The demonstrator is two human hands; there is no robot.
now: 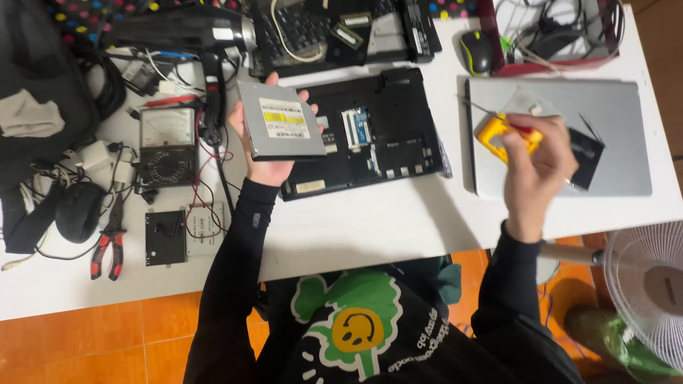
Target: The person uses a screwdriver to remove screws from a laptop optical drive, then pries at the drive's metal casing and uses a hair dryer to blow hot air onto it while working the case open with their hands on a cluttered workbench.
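My left hand [265, 153] holds a flat grey optical drive [279, 129] with a white and yellow label, lifted just above the left edge of an opened black laptop base [388, 135] lying upside down on the white table [370, 220]. My right hand [537, 167] is raised over a closed silver laptop [619, 128] and grips a screwdriver with a yellow and red handle [506, 136]; its thin shaft points up and to the left. The hand looks blurred.
An analog multimeter [167, 146], red-handled pliers [107, 249], a small black and white box [183, 233], tangled cables and a black bag [43, 99] crowd the left. A keyboard panel [334, 32], a mouse [477, 51] and a red tray [562, 35] lie at the back. A white fan [647, 291] stands lower right.
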